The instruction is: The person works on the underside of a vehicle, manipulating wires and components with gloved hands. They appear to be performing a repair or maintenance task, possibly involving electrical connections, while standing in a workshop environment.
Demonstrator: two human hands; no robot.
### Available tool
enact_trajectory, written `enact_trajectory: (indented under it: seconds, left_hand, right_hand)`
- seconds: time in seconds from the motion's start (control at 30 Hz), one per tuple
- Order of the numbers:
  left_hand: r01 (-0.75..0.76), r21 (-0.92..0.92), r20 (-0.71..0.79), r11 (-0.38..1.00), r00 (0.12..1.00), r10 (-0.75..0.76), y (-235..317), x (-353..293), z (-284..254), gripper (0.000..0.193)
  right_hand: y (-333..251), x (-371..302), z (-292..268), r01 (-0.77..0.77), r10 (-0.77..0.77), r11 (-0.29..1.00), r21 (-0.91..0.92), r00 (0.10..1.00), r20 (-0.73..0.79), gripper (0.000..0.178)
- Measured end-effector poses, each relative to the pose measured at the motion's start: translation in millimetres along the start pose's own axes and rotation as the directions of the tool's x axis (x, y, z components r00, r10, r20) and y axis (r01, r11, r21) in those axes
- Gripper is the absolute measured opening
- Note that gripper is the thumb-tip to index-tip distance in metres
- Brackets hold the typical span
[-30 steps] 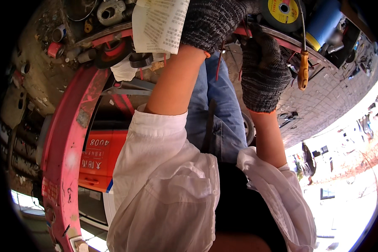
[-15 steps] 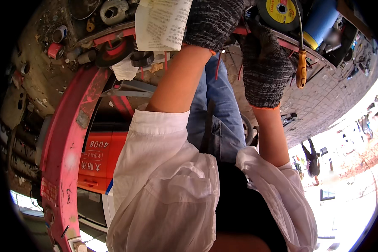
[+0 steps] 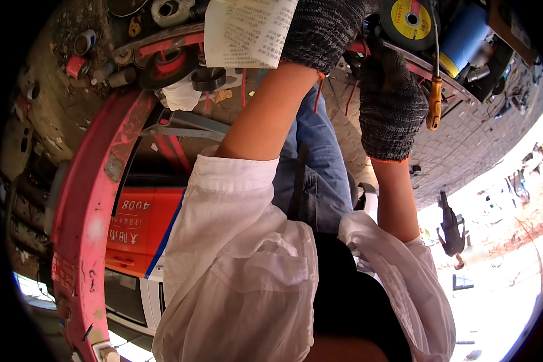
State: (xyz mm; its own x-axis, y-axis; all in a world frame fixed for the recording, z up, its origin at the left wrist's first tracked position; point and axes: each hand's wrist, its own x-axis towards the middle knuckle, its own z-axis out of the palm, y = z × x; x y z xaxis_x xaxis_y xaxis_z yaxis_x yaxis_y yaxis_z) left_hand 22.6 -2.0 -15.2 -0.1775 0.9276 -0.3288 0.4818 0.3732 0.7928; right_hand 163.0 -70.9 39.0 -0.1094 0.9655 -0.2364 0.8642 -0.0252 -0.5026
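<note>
Both gloved arms raised — left hand (image 3: 323, 27) clenched, right hand (image 3: 392, 102) curled.

left glove (image 3: 323, 27) cut off at top edge

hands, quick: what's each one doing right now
Left hand: gloved, by the printed paper sheet; grip cannot be told.
Right hand: gloved, grip cannot be told.

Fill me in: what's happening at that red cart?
A person in grey knit gloves reaches into a red metal cart cluttered with tools. The left hand holds a printed paper sheet by its edge. The right hand rests at the cart rim, beside a wooden-handled screwdriver and a yellow-labelled grinding disc.
</note>
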Motion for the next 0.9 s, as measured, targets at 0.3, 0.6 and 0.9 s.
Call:
enact_trajectory:
  seconds: [0.3,0.6,0.9]
  left_hand:
    - [0.033,-0.19,0.152,0.981,0.988,-0.004,-2.5,8.2,-12.2,0.037]
    - [0.174,-0.18,0.479,0.968,0.875,-0.068,14.0,13.1,-26.0,0.031]
    - [0.024,-0.108,0.391,0.994,0.92,0.021,9.2,11.0,-28.2,0.03]
  right_hand:
    - [-12.9,-0.4,-2.6,-0.078,0.077,0.995,0.065,0.997,0.018,0.029]
    - [-9.5,-2.1,-9.3,-0.19,0.183,0.965,0.179,0.982,0.056,0.03]
    - [6.0,3.8,-11.7,-0.048,0.039,0.971,0.232,0.998,0.044,0.033]
